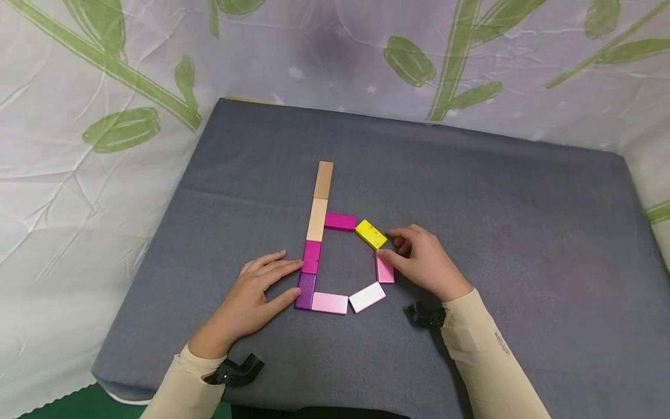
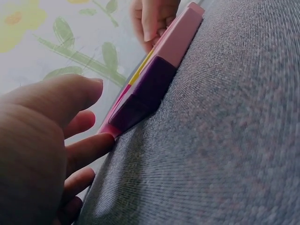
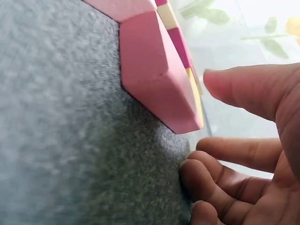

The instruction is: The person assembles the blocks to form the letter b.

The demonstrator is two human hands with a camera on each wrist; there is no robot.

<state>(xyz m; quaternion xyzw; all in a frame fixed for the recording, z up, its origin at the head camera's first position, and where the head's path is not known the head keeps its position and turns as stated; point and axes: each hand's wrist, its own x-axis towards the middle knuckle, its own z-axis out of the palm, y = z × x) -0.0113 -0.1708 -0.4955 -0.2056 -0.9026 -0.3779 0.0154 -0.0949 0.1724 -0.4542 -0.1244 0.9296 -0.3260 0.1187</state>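
Flat rectangular blocks lie on the grey cloth in a "b"-like outline. A tan block [image 1: 323,180], a cream block [image 1: 316,219], a magenta block [image 1: 311,256] and a purple block [image 1: 306,291] make its straight side. The loop has another magenta block [image 1: 341,221], a yellow block [image 1: 371,234], a pink block [image 1: 385,269], a whitish block [image 1: 367,297] and a light pink block [image 1: 330,303]. My left hand [image 1: 251,299] rests with extended fingers at the magenta and purple blocks' left edge. Around the pink block's upper end hovers my right hand [image 1: 426,262], thumb and fingers apart.
The grey cloth-covered table [image 1: 502,192] extends around the outline. Behind and to the left hangs a pale curtain [image 1: 340,52] with green leaf prints. Each wrist bears a black camera mount, the left one [image 1: 238,370] near the table's front edge.
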